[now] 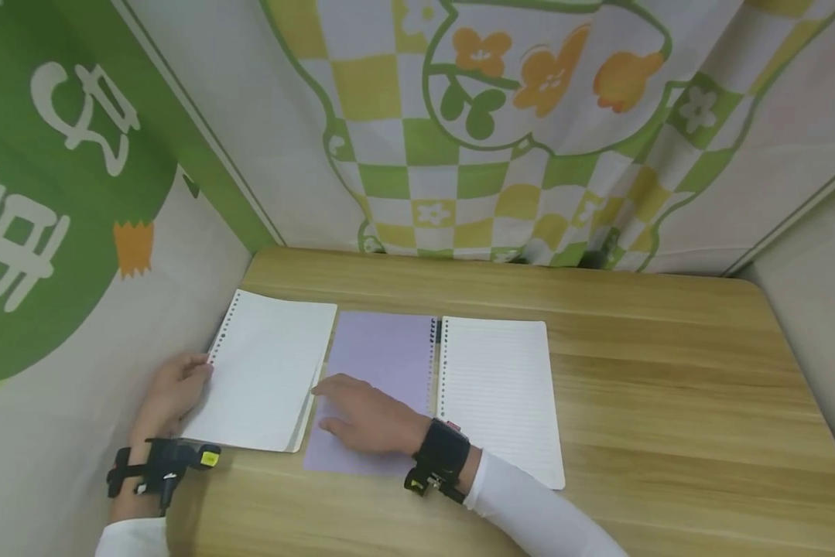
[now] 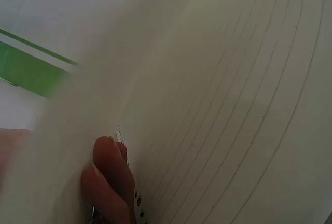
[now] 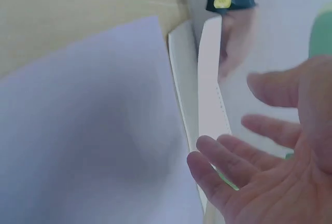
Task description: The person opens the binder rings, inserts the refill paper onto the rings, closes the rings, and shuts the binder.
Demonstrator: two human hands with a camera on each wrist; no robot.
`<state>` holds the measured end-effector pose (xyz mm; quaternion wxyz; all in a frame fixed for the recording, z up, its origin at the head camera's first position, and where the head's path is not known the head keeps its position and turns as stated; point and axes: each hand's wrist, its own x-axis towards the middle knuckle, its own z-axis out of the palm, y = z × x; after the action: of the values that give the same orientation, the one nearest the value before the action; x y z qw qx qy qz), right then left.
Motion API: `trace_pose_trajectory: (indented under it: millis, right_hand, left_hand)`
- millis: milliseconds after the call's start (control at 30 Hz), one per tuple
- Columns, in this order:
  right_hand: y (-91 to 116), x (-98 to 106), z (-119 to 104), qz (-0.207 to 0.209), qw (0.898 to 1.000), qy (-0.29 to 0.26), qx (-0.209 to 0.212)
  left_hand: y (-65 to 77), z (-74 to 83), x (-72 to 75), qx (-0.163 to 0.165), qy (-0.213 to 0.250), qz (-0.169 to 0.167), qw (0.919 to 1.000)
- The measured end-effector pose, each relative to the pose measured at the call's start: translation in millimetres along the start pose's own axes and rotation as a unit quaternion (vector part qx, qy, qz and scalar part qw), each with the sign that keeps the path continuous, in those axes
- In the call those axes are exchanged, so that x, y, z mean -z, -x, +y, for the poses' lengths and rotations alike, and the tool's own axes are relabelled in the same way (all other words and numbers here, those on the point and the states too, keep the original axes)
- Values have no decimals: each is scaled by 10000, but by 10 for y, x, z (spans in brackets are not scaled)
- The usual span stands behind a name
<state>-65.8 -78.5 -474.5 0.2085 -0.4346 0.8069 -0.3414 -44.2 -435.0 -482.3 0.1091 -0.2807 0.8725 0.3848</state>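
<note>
A pad of white loose-leaf paper (image 1: pixel 271 363) lies on the left, its punched holes along the left edge and its right-hand pages slightly lifted. My left hand (image 1: pixel 173 394) grips that holed edge between thumb and fingers; in the left wrist view the lined page (image 2: pixel 233 89) curves up beside the fingers (image 2: pixel 111 167). A purple notebook cover (image 1: pixel 382 348) lies in the middle, with black rings at its upper right. Over it reaches my right hand (image 1: pixel 368 418), fingers spread and holding nothing, its fingertips near the pad's right edge. Lined paper (image 1: pixel 497 379) lies to the right.
The wooden table (image 1: pixel 668 402) extends to the right. A patterned curtain (image 1: pixel 501 155) hangs behind it, and a white and green wall panel (image 1: pixel 201 255) stands close by my left hand.
</note>
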Motion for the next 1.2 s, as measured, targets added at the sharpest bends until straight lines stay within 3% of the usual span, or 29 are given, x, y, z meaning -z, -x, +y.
trace_pose_trajectory:
  millis: [133,400,467,667,767,933,1200]
  right_hand:
    - [64,68,107,352,9948,-805,-522]
    - [148,127,228,840,9618,-2287,-1249]
    - [165,127,247,976,9481,-2696,-1374]
    - [234,108,314,1240,8925,-3982,-1718]
    - [285,111,368,1428,8782,-4197,-1796]
    - [423,150,498,1693,8757,-4085,-1941]
    - [769,273,678,1904,8900,-3645,-1968]
  left_hand:
    - [26,28,-14,14,146,-219,9997]
    - [146,216,-178,-54,-22,-531,9986]
    - [172,268,-270,-91,-57,-598,9982]
    - [248,409,-550,-351,90,-756,9965]
    - [291,479,-678,-470,343,-783,9952]
    - [368,591,-864,-524,573,-793,9938]
    - [539,780,-1103,-784,665,-907,9905]
